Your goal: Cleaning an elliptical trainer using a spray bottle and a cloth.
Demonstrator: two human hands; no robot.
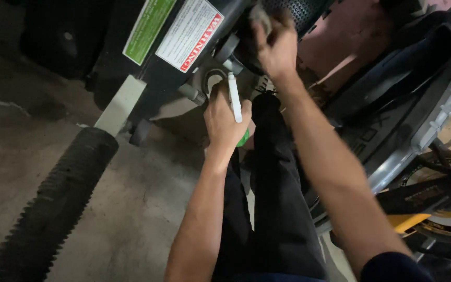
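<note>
Fingers of left hand [224, 117] wrap a white tool [234, 98]; right hand [276, 47] grips what may be a cloth [259, 14]

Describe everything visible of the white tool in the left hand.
The white tool is a slim, straight stick, seemingly plastic, with a green end showing below the fist. The left hand grips its lower part; the shaft stands nearly upright, its tip at a round metal fitting on the black machine. What kind of tool it is cannot be told.
</note>
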